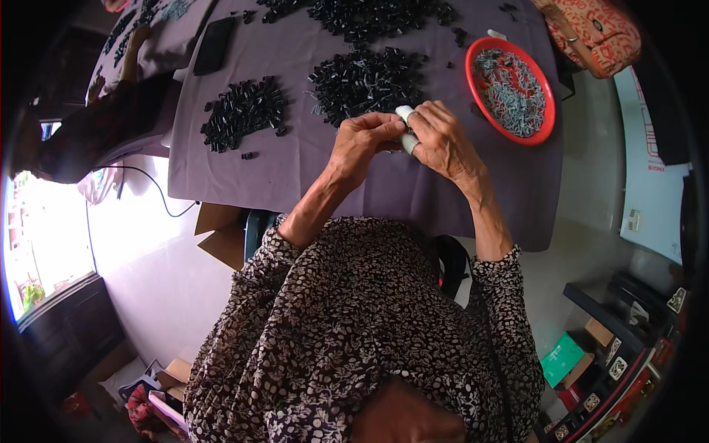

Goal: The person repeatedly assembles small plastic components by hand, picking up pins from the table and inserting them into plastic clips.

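Observation:
My left hand (pixel 363 144) and my right hand (pixel 445 144) meet above the near part of the table, fingertips pinched together. Whatever lies between them is too small and hidden to name. White wraps cover the thumb and a finger of my right hand. Just beyond my hands spreads a pile of small black plastic pieces (pixel 365 80) with grey bits among them. A smaller heap of black pieces (pixel 244 111) sits to the left. On the right, a red plastic basin (pixel 548 111) holds many thin grey pieces (pixel 509 92).
A purple cloth (pixel 295 173) covers the table. Another heap of black pieces (pixel 369 18) lies at the far side, and a dark phone-like slab (pixel 214 46) at the far left. An orange patterned bag (pixel 602 37) is at the far right. Another person's arm (pixel 133 55) reaches over a table at left.

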A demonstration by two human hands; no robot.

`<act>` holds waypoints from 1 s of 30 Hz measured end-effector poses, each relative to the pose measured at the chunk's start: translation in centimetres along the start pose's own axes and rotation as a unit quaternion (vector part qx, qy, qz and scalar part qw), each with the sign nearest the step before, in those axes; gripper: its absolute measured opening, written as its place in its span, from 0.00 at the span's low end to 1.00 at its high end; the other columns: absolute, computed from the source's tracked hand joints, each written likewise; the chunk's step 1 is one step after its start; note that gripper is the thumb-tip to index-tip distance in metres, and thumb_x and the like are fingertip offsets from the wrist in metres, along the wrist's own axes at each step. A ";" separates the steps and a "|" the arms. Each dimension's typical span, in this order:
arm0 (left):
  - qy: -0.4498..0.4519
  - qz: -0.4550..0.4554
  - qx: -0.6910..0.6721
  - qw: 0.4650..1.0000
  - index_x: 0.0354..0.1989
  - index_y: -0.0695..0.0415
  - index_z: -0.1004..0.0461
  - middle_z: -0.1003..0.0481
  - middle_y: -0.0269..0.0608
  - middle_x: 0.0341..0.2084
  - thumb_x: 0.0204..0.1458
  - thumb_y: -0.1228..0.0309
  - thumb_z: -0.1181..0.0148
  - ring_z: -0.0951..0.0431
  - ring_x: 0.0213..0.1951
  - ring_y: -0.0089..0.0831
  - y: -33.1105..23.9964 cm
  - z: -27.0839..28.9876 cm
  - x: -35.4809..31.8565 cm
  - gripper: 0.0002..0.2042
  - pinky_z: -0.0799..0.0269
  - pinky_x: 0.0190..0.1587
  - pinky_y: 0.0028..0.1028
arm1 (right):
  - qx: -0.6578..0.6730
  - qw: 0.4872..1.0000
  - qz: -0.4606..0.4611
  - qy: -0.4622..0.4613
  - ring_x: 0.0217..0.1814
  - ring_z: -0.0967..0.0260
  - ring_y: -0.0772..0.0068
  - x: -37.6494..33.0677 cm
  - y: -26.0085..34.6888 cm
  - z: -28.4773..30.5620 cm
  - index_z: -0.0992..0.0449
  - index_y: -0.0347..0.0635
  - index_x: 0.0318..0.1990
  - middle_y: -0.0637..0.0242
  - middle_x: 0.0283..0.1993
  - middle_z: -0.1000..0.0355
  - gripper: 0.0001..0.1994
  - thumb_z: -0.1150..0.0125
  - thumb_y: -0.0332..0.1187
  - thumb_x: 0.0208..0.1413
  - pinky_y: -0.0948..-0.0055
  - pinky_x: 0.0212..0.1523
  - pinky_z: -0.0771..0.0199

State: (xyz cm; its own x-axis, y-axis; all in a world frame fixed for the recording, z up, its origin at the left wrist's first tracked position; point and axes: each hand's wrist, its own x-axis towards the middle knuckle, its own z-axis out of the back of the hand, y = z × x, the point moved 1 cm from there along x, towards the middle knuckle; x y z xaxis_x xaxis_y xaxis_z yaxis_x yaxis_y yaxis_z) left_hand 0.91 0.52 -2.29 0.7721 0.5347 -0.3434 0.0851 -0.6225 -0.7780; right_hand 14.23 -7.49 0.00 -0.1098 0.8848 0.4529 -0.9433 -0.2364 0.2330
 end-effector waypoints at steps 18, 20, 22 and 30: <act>-0.044 0.020 0.007 0.999 0.29 0.60 0.26 0.27 0.34 0.25 0.47 0.73 0.42 0.28 0.29 0.21 1.6 0.1 -0.6 0.04 0.30 0.37 0.23 | -0.055 0.998 -0.025 -0.012 0.29 0.38 0.64 -1.3 0.6 -1.2 0.34 0.38 0.23 0.63 0.23 0.37 0.09 0.41 0.30 0.36 0.68 0.34 0.40; -0.027 0.029 0.034 0.999 0.28 0.61 0.26 0.27 0.34 0.24 0.47 0.73 0.42 0.28 0.28 0.21 1.6 0.5 -0.7 0.04 0.31 0.36 0.23 | -0.046 0.999 -0.014 -0.006 0.29 0.38 0.64 -1.6 0.6 -1.3 0.33 0.38 0.23 0.63 0.23 0.37 0.09 0.41 0.30 0.36 0.68 0.34 0.40; -0.001 0.005 0.122 0.993 0.30 0.61 0.26 0.27 0.34 0.25 0.48 0.72 0.43 0.28 0.29 0.21 1.7 0.7 -0.7 0.06 0.31 0.37 0.23 | -0.033 0.999 0.000 -0.015 0.29 0.39 0.65 -1.8 0.8 -1.2 0.33 0.37 0.24 0.64 0.23 0.38 0.09 0.41 0.30 0.36 0.68 0.34 0.41; -0.022 0.021 0.058 0.998 0.29 0.62 0.26 0.27 0.34 0.24 0.47 0.73 0.43 0.29 0.28 0.20 1.9 0.0 -1.3 0.05 0.33 0.36 0.21 | -0.069 0.997 -0.016 -0.010 0.28 0.41 0.65 -1.8 1.4 -1.2 0.36 0.39 0.21 0.64 0.21 0.40 0.06 0.44 0.27 0.34 0.68 0.32 0.42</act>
State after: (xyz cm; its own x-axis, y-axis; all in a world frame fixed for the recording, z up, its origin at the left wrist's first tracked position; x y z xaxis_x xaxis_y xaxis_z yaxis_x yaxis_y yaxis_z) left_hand 0.07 -1.34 -3.39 0.7446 0.5365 -0.3972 -0.0215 -0.5755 -0.8175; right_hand 12.77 -8.95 -1.56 -0.0739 0.8824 0.4646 -0.9807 -0.1490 0.1270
